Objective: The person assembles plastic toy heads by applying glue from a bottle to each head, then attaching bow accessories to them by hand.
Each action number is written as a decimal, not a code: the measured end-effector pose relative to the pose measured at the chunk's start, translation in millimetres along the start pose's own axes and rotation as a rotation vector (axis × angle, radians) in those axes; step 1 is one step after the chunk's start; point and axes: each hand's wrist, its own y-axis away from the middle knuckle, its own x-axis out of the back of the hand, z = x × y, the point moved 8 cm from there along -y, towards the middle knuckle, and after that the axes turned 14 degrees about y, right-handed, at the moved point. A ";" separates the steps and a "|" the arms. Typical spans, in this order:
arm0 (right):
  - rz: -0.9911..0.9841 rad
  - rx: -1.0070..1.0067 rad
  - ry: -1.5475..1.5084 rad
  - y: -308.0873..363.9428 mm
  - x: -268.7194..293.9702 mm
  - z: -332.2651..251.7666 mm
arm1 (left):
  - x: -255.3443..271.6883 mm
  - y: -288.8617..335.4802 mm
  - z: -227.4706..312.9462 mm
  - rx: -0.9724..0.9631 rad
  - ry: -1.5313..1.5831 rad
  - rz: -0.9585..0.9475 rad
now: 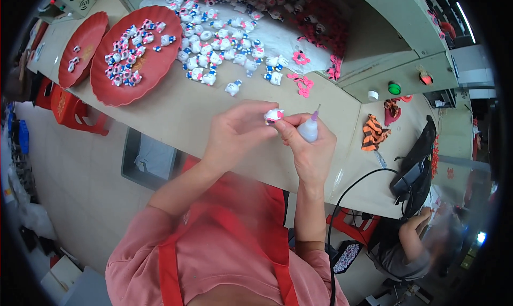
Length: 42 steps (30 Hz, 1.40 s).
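Observation:
Above the table's near edge, my left hand pinches a small white toy figurine with pink on its side. My right hand is closed around a small translucent needle-tip squeeze bottle, its purple-based tip pointing up and away. The right thumb and forefinger also touch the figurine's right side; whether they hold a separate small part there cannot be made out. Just beyond my hands on the table lie a single white figurine and a pink cluster of small parts.
At left, two red scalloped trays carry figurines. A heap of white-and-blue figurines spreads at the back beside pink parts. To the right are a green button, orange-black cloth, a black cable and another person.

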 end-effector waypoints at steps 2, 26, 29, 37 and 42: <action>-0.004 0.020 0.099 1.4 -6.0 -6.3 | 15.1 7.2 3.9 -0.018 -0.078 0.062; -0.020 0.204 -0.141 9.0 -6.9 -0.1 | 1.4 19.3 -2.5 0.104 0.281 -0.010; -0.090 0.243 -0.115 12.0 -13.6 -1.1 | 4.7 23.2 0.7 0.144 0.230 -0.021; -0.021 0.147 -0.101 16.1 -19.9 12.5 | 18.7 23.4 -11.2 0.162 0.135 0.094; -0.157 0.093 -0.040 0.4 -44.3 24.2 | 45.8 17.9 11.2 0.003 -0.110 0.152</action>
